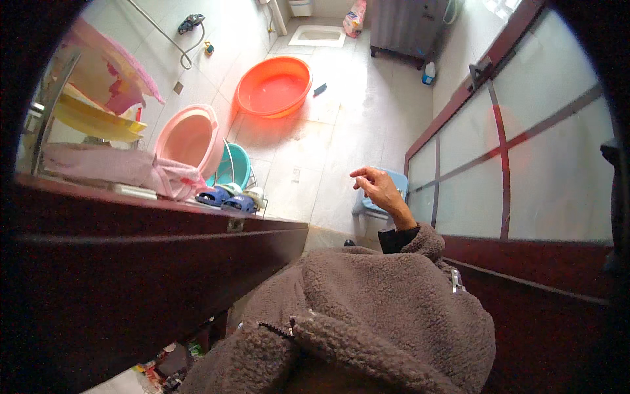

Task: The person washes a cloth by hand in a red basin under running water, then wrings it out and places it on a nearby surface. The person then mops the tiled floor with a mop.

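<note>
Reaching forward from a brown fleece sleeve (425, 240), the right hand (380, 188) is observed above the floor, with its back turned upward and its fingers pointed toward the left. Its grip is found partly open: the fingers are loosely bent and spread, and nothing is seen to be held, though the palm side is hidden. The left hand lies out of view, so the state of its grip cannot be told.

A light blue plastic item (398, 180) is noted on the floor behind and below the right hand, by which it is partly covered; whether it is touched cannot be determined. It is located just beside a frosted-glass door (462, 141) framed in dark red.

On the pale tiled floor (292, 148), well apart from the hand, an orange basin (274, 84) is recorded, with a small dark object (319, 89) near its right side. To the left, a pink basin (189, 141) is seen tilted, with a teal basin (238, 161) beside it. Blue slippers (237, 204) are placed near the teal basin. At the far end, a grey appliance (408, 27) is noted.
</note>
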A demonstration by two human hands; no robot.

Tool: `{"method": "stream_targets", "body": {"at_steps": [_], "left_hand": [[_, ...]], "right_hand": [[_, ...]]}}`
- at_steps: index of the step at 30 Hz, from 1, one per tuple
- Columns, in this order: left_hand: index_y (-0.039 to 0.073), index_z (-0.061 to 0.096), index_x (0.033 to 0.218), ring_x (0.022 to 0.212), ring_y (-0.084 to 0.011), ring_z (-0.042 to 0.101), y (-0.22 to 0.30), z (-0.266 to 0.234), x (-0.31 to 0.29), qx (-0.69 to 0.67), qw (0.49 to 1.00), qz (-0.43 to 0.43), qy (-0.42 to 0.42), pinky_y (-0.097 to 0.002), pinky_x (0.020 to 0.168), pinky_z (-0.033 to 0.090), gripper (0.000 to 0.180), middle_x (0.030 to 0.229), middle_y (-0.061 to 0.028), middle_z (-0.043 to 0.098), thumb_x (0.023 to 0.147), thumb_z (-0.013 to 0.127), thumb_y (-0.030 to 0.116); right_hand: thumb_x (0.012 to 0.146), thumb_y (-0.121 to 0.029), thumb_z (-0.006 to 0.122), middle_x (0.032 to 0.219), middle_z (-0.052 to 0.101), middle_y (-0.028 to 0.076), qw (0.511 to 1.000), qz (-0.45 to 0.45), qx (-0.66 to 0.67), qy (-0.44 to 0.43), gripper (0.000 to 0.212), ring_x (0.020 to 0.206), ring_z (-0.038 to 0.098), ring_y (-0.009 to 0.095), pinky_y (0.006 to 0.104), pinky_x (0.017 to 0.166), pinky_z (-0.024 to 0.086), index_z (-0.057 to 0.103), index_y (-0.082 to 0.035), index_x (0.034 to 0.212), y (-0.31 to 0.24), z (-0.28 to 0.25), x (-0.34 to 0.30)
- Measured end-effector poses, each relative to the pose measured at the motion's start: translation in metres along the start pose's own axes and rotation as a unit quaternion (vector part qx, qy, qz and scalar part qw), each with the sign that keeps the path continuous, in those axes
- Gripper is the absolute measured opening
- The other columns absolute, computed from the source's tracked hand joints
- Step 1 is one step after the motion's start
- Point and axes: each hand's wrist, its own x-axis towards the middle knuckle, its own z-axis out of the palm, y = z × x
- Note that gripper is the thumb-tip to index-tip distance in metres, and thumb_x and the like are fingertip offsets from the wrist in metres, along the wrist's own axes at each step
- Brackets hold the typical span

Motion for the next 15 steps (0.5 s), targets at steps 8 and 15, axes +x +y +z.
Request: {"method": "stream_targets", "body": {"at_steps": [8, 15], "left_hand": [[0.005, 0.063, 0.089, 0.074, -0.0284, 0.055, 0.083, 0.023, 0.061, -0.042, 0.998, 0.005, -0.041, -0.0391, 0.063, 0.044, 0.02, 0.083, -0.0128, 0.06, 0.081, 0.063, 0.023], [0.005, 0.062, 0.084, 0.069, -0.0261, 0.054, 0.157, 0.021, 0.139, -0.06, 0.997, 0.019, -0.054, -0.0376, 0.059, 0.042, 0.018, 0.078, -0.0115, 0.059, 0.08, 0.062, 0.023]], "right_hand": [[0.09, -0.019, 0.054, 0.085, 0.07, 0.012, 0.996, -0.031, -0.002, -0.078, 0.027, 0.079, 0.067, 0.019, 0.0323, 0.072, 0.052, 0.066, -0.001, 0.105, -0.012, 0.017, 0.118], [0.091, -0.021, 0.053, 0.08, 0.068, 0.008, 0.987, -0.073, -0.054, -0.136, 0.027, 0.064, 0.059, 0.012, 0.0275, 0.057, 0.049, 0.066, -0.003, 0.105, -0.033, 0.041, 0.257]]}}
